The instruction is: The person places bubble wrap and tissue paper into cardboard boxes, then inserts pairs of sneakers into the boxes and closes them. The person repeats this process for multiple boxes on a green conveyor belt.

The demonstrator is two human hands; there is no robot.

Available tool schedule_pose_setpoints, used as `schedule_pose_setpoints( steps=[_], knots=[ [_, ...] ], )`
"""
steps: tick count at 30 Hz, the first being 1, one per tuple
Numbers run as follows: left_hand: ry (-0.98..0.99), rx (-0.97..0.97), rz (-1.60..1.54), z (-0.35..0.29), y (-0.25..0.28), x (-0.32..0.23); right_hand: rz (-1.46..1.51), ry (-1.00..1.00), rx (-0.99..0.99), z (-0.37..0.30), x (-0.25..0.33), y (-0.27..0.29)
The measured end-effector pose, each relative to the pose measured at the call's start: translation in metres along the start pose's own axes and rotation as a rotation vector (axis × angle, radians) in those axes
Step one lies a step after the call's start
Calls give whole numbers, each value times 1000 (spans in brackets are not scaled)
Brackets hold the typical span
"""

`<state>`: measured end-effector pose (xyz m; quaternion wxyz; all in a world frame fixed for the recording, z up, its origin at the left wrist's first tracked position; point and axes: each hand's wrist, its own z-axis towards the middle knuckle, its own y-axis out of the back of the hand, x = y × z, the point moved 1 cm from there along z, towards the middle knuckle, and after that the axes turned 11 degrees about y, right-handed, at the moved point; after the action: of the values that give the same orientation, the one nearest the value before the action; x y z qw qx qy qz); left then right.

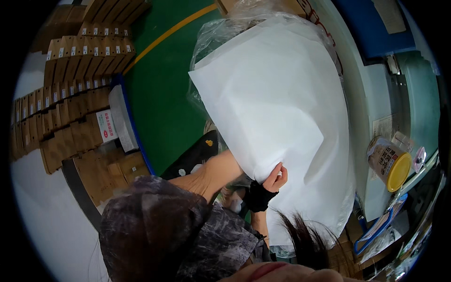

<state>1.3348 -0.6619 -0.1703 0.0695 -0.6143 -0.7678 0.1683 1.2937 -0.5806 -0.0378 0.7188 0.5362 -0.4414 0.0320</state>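
Note:
A large white sheet (272, 98), thin and slightly creased, spreads in front of me and covers most of the middle. Crumpled clear plastic film (206, 42) shows around its far and left edges. My right hand (275, 177), with a black cover around the wrist and palm, has its fingers bent and pressed together on a fold at the sheet's near edge. From the lower left, my left forearm (206, 175) reaches in under the sheet. The left hand itself is hidden beneath it, so its fingers do not show.
Rows of brown cardboard boxes (70, 56) are stacked at left, beside a blue-edged grey panel (123, 117). Green floor (159, 94) with a yellow line (171, 30) lies between. At right, a yellow-lidded jar (389, 162) stands on a pale surface near a blue-framed item (381, 223).

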Motion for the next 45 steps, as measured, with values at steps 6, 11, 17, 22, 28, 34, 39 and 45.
schedule_pose_setpoints(
  steps=[6,11,17,22,28,34,39,45],
  knots=[
    [161,69,196,-47,42,-77,601,-714,-25,-1,-9,-24],
    [-54,-219,739,-134,72,-208,-251,146,183,-19,-40,-84],
    [-238,-280,526,-72,57,-225,-61,80,297,59,-28,-46],
    [-199,-144,411,-45,35,-242,393,-15,461,233,-51,9],
    [-124,-96,89,-38,46,-264,-339,-28,-146,317,-65,-8],
    [-244,170,-42,-25,29,-260,-348,66,61,301,-49,-44],
    [-180,111,-102,-26,21,-270,-93,-79,252,352,-35,-24],
    [-202,-36,64,-21,14,-266,-215,240,265,342,-8,-40]
  ],
)
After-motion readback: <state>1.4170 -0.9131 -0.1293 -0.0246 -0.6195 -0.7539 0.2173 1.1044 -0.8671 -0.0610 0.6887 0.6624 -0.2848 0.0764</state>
